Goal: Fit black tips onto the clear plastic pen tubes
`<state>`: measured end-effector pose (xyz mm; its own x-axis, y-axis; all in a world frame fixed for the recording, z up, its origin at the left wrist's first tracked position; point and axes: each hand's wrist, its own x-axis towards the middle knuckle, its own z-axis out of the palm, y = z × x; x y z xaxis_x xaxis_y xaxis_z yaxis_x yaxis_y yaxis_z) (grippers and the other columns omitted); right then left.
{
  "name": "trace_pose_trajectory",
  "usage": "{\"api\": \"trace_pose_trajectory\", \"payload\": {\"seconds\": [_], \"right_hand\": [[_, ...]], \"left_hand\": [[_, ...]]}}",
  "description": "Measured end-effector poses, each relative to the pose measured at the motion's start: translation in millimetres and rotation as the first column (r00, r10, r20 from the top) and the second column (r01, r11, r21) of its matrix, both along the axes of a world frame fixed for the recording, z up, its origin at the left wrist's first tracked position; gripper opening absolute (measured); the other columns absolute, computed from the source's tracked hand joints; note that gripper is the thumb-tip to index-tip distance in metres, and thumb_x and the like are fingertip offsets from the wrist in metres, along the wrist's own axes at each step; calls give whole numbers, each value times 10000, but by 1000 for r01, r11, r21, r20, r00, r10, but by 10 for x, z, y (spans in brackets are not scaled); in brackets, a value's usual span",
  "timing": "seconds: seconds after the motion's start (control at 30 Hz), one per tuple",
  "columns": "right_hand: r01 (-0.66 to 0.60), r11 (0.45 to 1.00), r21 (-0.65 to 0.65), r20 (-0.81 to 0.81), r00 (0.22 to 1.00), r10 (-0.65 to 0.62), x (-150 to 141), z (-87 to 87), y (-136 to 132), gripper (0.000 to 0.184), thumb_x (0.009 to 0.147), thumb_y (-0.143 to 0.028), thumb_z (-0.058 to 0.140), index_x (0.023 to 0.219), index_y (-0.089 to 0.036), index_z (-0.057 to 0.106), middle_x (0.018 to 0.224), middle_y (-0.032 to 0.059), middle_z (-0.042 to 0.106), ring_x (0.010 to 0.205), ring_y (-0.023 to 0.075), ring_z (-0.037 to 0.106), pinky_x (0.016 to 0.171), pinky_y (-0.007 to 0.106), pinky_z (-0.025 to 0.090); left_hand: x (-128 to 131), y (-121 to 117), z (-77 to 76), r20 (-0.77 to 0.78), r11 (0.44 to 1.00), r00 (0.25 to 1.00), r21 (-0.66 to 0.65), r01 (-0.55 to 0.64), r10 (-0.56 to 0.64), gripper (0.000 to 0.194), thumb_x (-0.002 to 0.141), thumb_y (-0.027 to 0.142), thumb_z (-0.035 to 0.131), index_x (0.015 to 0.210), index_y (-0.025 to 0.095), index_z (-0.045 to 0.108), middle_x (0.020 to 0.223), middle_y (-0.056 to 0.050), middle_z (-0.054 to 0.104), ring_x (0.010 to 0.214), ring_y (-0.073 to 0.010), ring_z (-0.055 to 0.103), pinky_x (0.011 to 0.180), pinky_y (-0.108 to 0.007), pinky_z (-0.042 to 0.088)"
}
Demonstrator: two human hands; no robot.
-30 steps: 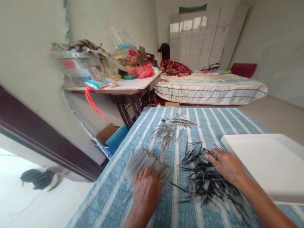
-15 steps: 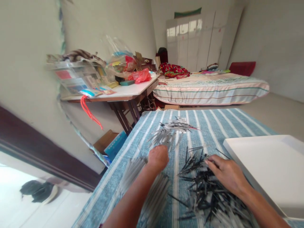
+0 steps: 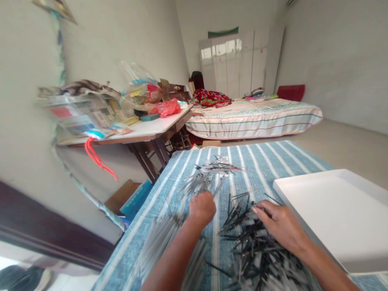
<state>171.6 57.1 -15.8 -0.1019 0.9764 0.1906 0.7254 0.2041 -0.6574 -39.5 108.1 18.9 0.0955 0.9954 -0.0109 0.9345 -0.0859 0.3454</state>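
Observation:
My left hand (image 3: 202, 208) is closed in a fist above the striped cloth, just in front of a fanned heap of thin grey sticks (image 3: 198, 181). Its fingertips are turned away, so what they hold is hidden. Two bundles of long grey sticks (image 3: 160, 234) lie under and beside my left forearm. To the right, my right hand (image 3: 281, 224) pinches a small dark stick end at the upper edge of a tangled pile of thin black and grey sticks (image 3: 257, 246). The sticks' exact kind cannot be made out.
A shallow white tray (image 3: 327, 218) lies on the right of the blue striped tablecloth (image 3: 251, 161). More thin pieces (image 3: 220, 166) lie farther back. On the left stands a cluttered side table (image 3: 142, 131) with red cords hanging down. Behind is a bed (image 3: 254, 119).
The camera view has turned slightly right and up. My left hand has shifted a little to the right over the cloth, nearer the dark pile. My right hand keeps its pinch in place.

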Motion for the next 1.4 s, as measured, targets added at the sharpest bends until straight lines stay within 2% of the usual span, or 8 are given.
{"api": "trace_pose_trajectory", "payload": {"seconds": [0.13, 0.23, 0.3, 0.4, 0.7, 1.1, 1.27, 1.4], "right_hand": [[16, 999, -34, -226, 974, -23, -20, 64, -6, 348, 840, -474, 394, 633, -223, 519, 515, -13, 540, 510, 150, 524, 510, 237, 389], [-46, 986, -160, -361, 933, -15, -46, 68, -23, 431, 844, -499, 367, 525, -216, 429, 432, -39, 472, 354, 101, 431, 384, 213, 325], [-121, 961, -250, -441, 897, -1, -68, 44, -37, 438, 842, -512, 361, 525, -213, 392, 410, -53, 472, 275, 73, 364, 318, 196, 246], [-201, 932, -303, -536, 844, 7, -102, 1, -51, 403, 835, -509, 391, 569, -207, 383, 413, -64, 503, 236, 48, 330, 293, 170, 172], [-321, 868, -378, -641, 767, 5, -107, -58, -46, 414, 808, -517, 458, 576, -176, 413, 371, -52, 534, 207, 21, 331, 272, 126, 134], [-574, 771, -278, -870, 491, 52, -129, -85, -81, 284, 799, -379, 561, 681, -128, 502, 572, 38, 667, 363, 99, 590, 338, 134, 338], [-576, 777, -254, -865, 494, 83, -114, -75, -80, 229, 759, -336, 624, 789, -136, 515, 624, 23, 673, 426, 120, 627, 397, 162, 402], [-527, 788, -317, -801, 594, 75, -122, -114, -74, 285, 776, -406, 580, 729, -131, 518, 583, 22, 660, 388, 114, 608, 357, 149, 367]], "left_hand": [[13, -631, 115, 20, 992, 993, -51, 114, -113, 148, 781, 146, 468, 661, 172, 551, 548, 12, 527, 553, -134, 529, 532, -234, 355], [17, -979, 98, 230, 986, 965, -77, 145, -124, 154, 755, 163, 454, 603, 183, 473, 515, 46, 424, 504, -99, 424, 482, -212, 275], [1, -1073, 56, 375, 986, 923, -103, 134, -86, 150, 733, 168, 460, 585, 182, 443, 518, 55, 373, 499, -92, 367, 480, -212, 252], [-31, -1061, -10, 489, 985, 872, -140, 102, -21, 124, 710, 196, 491, 589, 173, 479, 513, 60, 334, 496, -92, 329, 481, -215, 235], [-63, -1013, -171, 721, 990, 686, -144, 16, 93, 250, 701, 324, 557, 522, 152, 536, 487, 55, 322, 481, -82, 274, 457, -210, 217], [-233, -1043, -268, 806, 978, 569, -209, 15, 163, 285, 692, 357, 572, 504, 145, 540, 383, 56, 364, 403, -68, 272, 421, -211, 192], [-257, -1038, -282, 813, 974, 553, -227, 12, 183, 285, 682, 364, 586, 507, 141, 557, 371, 54, 365, 389, -67, 273, 414, -214, 189], [-237, -1034, -280, 808, 977, 562, -211, -5, 177, 265, 671, 339, 596, 498, 144, 550, 375, 56, 362, 401, -66, 269, 420, -215, 182]]}}
